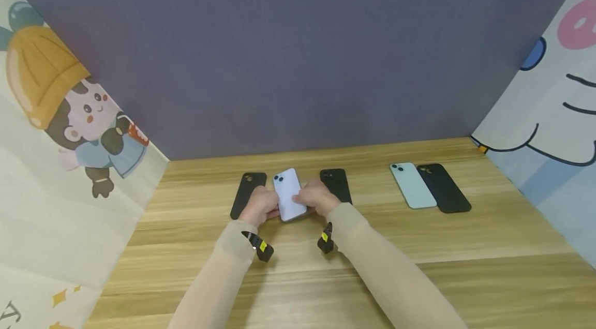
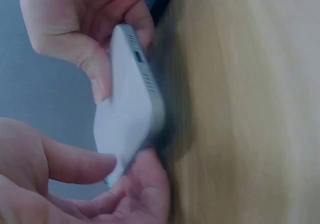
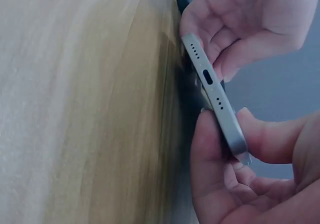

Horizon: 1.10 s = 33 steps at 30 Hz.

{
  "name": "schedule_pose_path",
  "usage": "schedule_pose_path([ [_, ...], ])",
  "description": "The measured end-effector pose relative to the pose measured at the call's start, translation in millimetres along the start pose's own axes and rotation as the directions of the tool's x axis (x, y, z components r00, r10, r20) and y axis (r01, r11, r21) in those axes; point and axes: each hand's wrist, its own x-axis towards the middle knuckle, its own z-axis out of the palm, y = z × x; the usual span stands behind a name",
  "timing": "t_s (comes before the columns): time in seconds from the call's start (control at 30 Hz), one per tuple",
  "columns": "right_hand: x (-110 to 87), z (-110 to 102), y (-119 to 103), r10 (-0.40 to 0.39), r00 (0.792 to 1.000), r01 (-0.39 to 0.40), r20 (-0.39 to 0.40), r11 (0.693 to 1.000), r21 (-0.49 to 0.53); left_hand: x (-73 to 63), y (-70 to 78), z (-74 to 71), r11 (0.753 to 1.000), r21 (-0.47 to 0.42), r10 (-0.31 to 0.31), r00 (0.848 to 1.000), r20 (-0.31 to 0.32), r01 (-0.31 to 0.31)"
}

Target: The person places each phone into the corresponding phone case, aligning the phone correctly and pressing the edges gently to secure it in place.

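Note:
A pale lilac phone (image 1: 290,194) is held just over the wooden table, its camera back facing up and tilted. My left hand (image 1: 262,204) pinches its left edge, thumb on the back and fingers underneath. On the opposite edge my right hand (image 1: 318,196) grips it the same way. In the right wrist view the phone's lower end (image 3: 208,77) shows a charging port and speaker holes. A black phone case (image 1: 242,199) lies beside my left hand. Partly behind my right hand is a black phone-shaped piece (image 1: 336,184) with a camera area at its top left.
Farther right on the table (image 1: 298,287), a pale green phone (image 1: 413,185) lies against another black phone case (image 1: 444,188). A grey-blue panel (image 1: 298,60) rises at the table's back edge. Printed cartoon sheets cover the left and right sides.

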Motion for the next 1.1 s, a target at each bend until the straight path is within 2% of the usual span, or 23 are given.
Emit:
schedule_pose_path([
  [0.37,-7.9,-12.9,2.7,-0.027,0.996,0.019,0.081,0.995,0.099,-2.3,-0.8,-3.9,0.997,-0.039,0.067,0.996,0.066,-0.065],
  [0.5,-10.0,-18.5,5.5,-0.055,0.993,0.042,0.105,0.992,0.121,-1.2,-1.3,-4.5,0.991,-0.102,0.096,0.989,0.109,-0.085],
  [0.67,-14.5,-27.9,6.9,-0.078,0.989,0.061,0.125,0.989,0.134,-0.8,-2.8,-3.5,0.976,-0.183,0.151,0.974,0.17,-0.119],
  [0.87,-23.6,-38.4,6.3,-0.093,0.985,0.064,0.148,0.98,0.186,-6.0,-1.3,-1.9,0.964,-0.224,0.194,0.958,0.209,-0.147],
  [1.1,-32.6,-55.7,6.7,-0.131,0.965,0.065,0.229,0.959,0.275,-16.4,4.8,-0.2,0.946,-0.256,0.266,0.924,0.276,-0.196],
])
